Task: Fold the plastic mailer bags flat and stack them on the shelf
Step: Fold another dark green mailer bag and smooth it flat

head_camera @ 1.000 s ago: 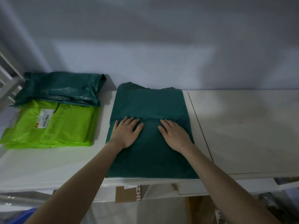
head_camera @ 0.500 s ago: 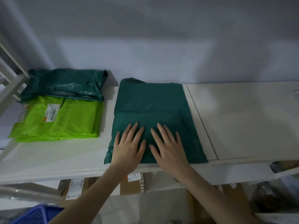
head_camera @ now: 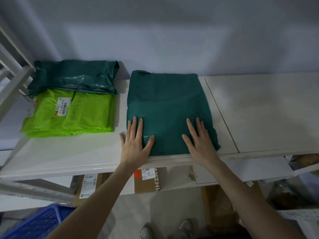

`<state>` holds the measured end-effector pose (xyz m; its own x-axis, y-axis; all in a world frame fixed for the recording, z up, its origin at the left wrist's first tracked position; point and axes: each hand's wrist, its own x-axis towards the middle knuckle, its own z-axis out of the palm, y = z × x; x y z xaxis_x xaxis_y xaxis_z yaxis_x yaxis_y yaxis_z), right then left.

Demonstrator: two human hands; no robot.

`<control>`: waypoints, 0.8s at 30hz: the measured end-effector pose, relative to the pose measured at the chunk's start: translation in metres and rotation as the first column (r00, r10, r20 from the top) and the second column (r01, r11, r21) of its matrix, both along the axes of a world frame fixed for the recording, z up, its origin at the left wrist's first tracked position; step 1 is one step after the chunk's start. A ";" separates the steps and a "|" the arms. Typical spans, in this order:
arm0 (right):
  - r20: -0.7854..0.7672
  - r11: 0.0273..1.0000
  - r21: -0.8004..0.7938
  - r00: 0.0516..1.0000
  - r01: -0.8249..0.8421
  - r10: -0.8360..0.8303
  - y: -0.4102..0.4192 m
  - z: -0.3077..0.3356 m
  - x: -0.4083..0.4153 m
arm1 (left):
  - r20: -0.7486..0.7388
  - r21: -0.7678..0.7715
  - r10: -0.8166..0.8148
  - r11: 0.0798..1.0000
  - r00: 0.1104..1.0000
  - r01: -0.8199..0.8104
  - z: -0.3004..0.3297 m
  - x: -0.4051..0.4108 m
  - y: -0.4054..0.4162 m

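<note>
A dark green mailer bag [head_camera: 165,100] lies flat on the white shelf [head_camera: 259,109], its near edge at the shelf's front. My left hand [head_camera: 135,144] presses flat on its near left corner, fingers straight and spread, the little finger off the bag on the shelf. My right hand [head_camera: 201,144] presses flat on its near right part, fingers straight. To the left sits a stack of lime green mailer bags [head_camera: 72,116] with a barcode label, and a folded dark green mailer bag [head_camera: 74,76] rests on the stack's far end.
A wall stands right behind the shelf. A white frame post [head_camera: 13,83] slants at the far left. Cardboard boxes [head_camera: 148,180] sit on the lower level. A blue crate [head_camera: 39,223] is at the bottom left. My shoes [head_camera: 167,230] show on the floor.
Both hands slid toward me over the dark green bag, then moved apart to its near left and right corners. The view tilted down, showing more of the lower level and floor.
</note>
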<state>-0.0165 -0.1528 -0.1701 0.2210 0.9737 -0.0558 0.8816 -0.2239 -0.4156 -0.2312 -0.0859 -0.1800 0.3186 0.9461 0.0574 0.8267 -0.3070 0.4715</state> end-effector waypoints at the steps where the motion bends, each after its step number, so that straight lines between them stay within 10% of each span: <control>1: -0.011 1.000 -0.003 1.000 -0.008 0.008 -0.002 0.000 0.003 | 0.023 -0.006 -0.013 1.000 1.000 0.013 -0.001 -0.004 0.000; 12: 0.082 0.995 0.099 0.996 0.017 -0.025 0.036 0.037 0.008 | 0.038 0.170 -0.057 0.984 0.998 0.050 0.040 0.004 0.036; 19: 0.112 0.985 -0.081 0.981 -0.149 0.158 0.086 0.044 0.009 | -0.205 -0.073 -0.214 0.976 0.955 0.203 0.043 0.036 0.080; 24: 0.221 0.969 0.166 0.964 -0.184 0.146 0.072 0.047 0.009 | -0.203 0.044 -0.192 0.978 0.960 0.205 0.052 0.027 0.057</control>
